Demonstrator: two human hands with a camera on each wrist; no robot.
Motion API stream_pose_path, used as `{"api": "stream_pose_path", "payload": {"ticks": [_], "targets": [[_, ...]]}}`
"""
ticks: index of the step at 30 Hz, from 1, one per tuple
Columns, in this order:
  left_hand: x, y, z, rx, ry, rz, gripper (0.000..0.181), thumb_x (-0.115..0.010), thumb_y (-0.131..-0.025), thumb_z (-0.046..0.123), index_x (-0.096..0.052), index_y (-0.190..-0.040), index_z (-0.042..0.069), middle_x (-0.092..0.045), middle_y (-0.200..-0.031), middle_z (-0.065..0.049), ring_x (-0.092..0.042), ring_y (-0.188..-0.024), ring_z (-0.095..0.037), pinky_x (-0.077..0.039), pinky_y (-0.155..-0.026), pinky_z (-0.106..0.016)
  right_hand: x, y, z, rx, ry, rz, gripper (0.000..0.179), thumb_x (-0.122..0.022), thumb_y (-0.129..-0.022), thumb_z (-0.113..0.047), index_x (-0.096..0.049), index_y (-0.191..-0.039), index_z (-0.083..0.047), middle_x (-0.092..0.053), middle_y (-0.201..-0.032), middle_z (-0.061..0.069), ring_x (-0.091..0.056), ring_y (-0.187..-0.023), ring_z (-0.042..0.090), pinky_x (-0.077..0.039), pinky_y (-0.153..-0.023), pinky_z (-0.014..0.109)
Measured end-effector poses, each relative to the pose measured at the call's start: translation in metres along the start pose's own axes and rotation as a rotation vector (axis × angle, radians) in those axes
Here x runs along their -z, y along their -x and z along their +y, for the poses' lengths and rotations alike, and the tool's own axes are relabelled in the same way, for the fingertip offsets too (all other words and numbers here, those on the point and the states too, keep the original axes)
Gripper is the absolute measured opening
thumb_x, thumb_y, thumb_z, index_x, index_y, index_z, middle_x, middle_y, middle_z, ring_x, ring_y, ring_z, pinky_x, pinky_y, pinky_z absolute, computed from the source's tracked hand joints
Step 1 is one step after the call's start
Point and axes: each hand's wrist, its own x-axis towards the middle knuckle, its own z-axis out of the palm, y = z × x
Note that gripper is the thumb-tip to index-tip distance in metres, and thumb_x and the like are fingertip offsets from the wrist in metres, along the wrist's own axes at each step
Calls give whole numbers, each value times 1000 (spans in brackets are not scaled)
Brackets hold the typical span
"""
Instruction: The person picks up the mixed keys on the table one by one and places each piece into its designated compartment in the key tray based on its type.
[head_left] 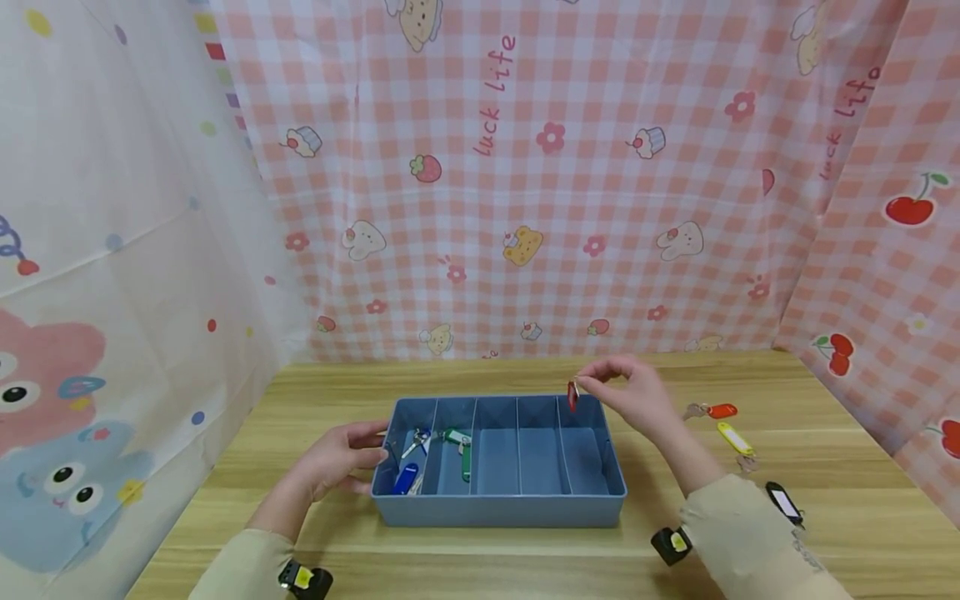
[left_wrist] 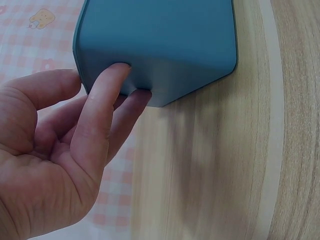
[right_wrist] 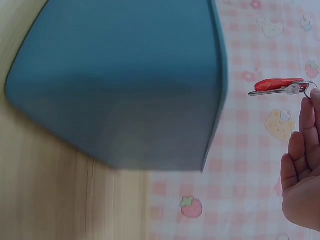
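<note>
A blue-grey divided tray [head_left: 498, 511] with several compartments in a row lies on the table. My left hand [head_left: 341, 458] rests against its left end; in the left wrist view, fingertips press the outer wall [left_wrist: 165, 75]. My right hand [head_left: 633, 396] pinches the ring of a key with a red tag [right_wrist: 277, 85], which hangs above the far edge of the rightmost compartment. Keys with a blue tag [head_left: 406, 479] lie in the leftmost compartment. The second one holds keys with green tags [head_left: 467, 460].
Right of the tray lie keys with an orange-red tag [head_left: 722, 411], a yellow tag [head_left: 735, 438] and a black tag [head_left: 783, 502], partly beside the right sleeve [head_left: 750, 533]. Patterned cloth [head_left: 555, 200] hangs behind the wooden table [head_left: 330, 392] and along both sides.
</note>
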Motion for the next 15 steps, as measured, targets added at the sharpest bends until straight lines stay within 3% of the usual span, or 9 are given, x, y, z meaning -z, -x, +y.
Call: {"api": "stream_pose_path", "payload": {"ticks": [7,15], "targets": [[1,-1,0,2,-6,-5,55,-66,-93,3,-48,-144,0,-52,-138,-27,-63,-102,-29,-60,-67,-43,-17,-8,-9,83,-71,-26,11,-76,-89,-16,-75,-94,-7,-68,-91,3,-58,-87,22,-49,-77,39],[1,-1,-1,0,-2,-10,55,-65,-93,3,-47,-145,-1,-52,-138,-28,-63,-103,-30,-60,-67,-44,-36,-15,-19,69,-118,-66,10,-76,-89,-18,-75,-93,-8,-69,-91,2,-59,-85,23,-49,-78,40]]}}
